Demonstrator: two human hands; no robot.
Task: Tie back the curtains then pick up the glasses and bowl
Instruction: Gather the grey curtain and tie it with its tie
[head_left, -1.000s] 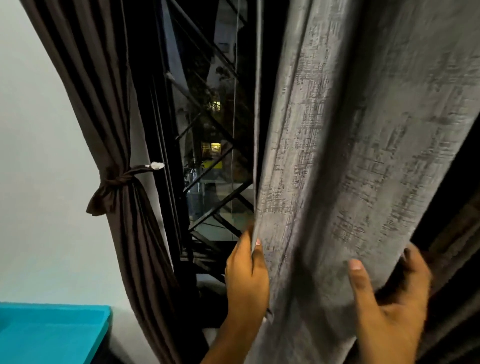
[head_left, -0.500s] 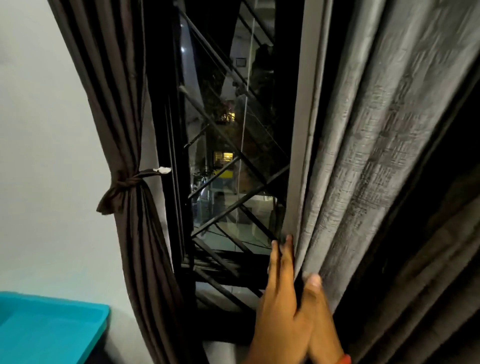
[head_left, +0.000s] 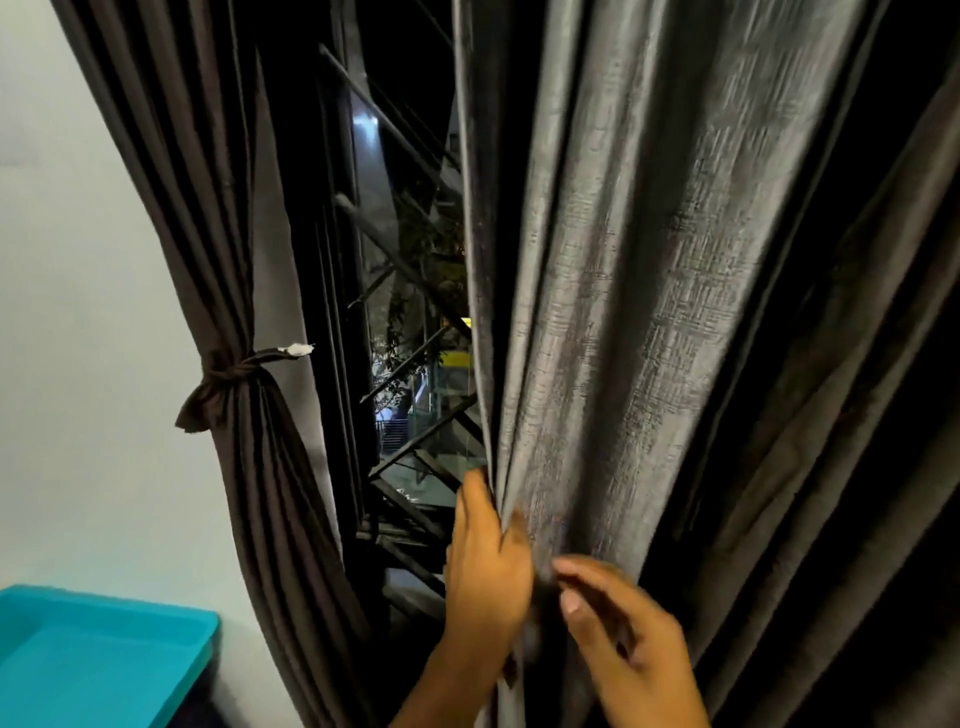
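The right curtain (head_left: 649, 312), grey and textured, hangs loose in folds over the right half of the view. My left hand (head_left: 485, 561) grips its left edge low down, fingers wrapped around the hem. My right hand (head_left: 623, 639) hovers just in front of the fabric, fingers bent and blurred, apparently not closed on it. The left curtain (head_left: 208, 208), dark brown, is gathered against the wall and held by a knotted tie-back (head_left: 228, 376). No glasses or bowl are in view.
Between the curtains is a dark window (head_left: 405, 364) with diagonal metal bars and night lights outside. A turquoise tray (head_left: 104, 660) sits at the bottom left against a pale wall (head_left: 78, 364).
The right curtain's edge, bunched to the right half a second ago, has swung back left. My left hand has closed on the hem; my right hand has come away in front of it.
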